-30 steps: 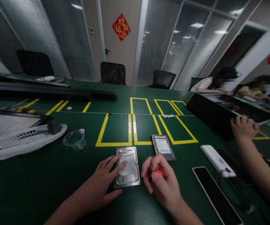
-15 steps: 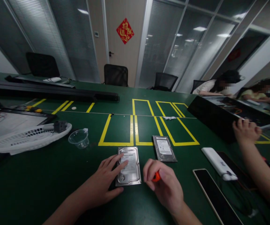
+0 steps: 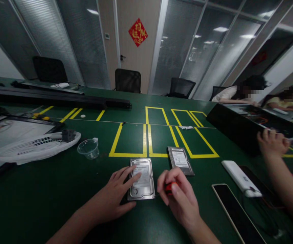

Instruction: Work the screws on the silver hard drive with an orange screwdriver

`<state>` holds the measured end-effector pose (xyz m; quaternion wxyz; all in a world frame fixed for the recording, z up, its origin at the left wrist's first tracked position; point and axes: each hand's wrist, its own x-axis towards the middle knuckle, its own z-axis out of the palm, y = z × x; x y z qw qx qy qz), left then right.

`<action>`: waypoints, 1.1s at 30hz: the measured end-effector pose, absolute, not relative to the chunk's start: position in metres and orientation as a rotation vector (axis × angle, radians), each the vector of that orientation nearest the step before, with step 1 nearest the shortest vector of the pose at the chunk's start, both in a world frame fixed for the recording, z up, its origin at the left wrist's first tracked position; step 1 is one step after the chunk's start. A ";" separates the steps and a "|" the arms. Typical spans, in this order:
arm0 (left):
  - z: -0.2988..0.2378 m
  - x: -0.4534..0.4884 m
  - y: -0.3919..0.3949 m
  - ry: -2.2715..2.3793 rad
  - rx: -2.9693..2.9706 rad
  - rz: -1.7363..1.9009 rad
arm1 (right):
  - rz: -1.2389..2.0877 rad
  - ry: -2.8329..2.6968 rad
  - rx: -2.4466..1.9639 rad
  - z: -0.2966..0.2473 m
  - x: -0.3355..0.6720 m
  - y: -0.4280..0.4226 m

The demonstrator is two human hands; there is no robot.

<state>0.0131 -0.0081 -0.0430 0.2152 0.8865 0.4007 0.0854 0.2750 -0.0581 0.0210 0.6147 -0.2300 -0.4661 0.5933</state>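
A silver hard drive point(image 3: 146, 184) with a white label lies flat on the green table. My left hand point(image 3: 119, 188) rests on its left side, fingers spread over the label and thumb beside the lower edge. Just to the right of this drive, my right hand point(image 3: 179, 200) is closed around a screwdriver point(image 3: 170, 188) with a red and dark handle. Its tip, near the drive's lower right corner, is hard to make out. Beyond my right hand lies a second hard drive point(image 3: 182, 162), label up.
Left are a clear plastic cup point(image 3: 88, 149) and a white oval basket point(image 3: 37, 146). Right are a white power bank point(image 3: 241, 178) and a phone point(image 3: 237, 213). Another person's hand point(image 3: 273, 144) touches a black computer case point(image 3: 234, 127). Yellow tape point(image 3: 128, 155) marks the table.
The whole view has shifted slightly to the right. My right hand has turned a little, showing more of the handle's dark part. My left hand stays on the drive.
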 end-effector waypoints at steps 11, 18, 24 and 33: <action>-0.042 0.012 -0.009 1.111 2.456 0.211 | 1.251 -1.207 -0.599 0.020 0.282 -0.056; -0.042 0.012 -0.010 1.113 2.436 0.219 | 1.288 -1.111 -0.578 0.016 0.277 -0.055; -0.042 0.011 -0.010 1.125 2.438 0.189 | 1.302 -1.104 -0.582 0.022 0.276 -0.057; -0.041 0.012 -0.010 1.108 2.445 0.242 | 1.288 -1.174 -0.608 0.024 0.280 -0.057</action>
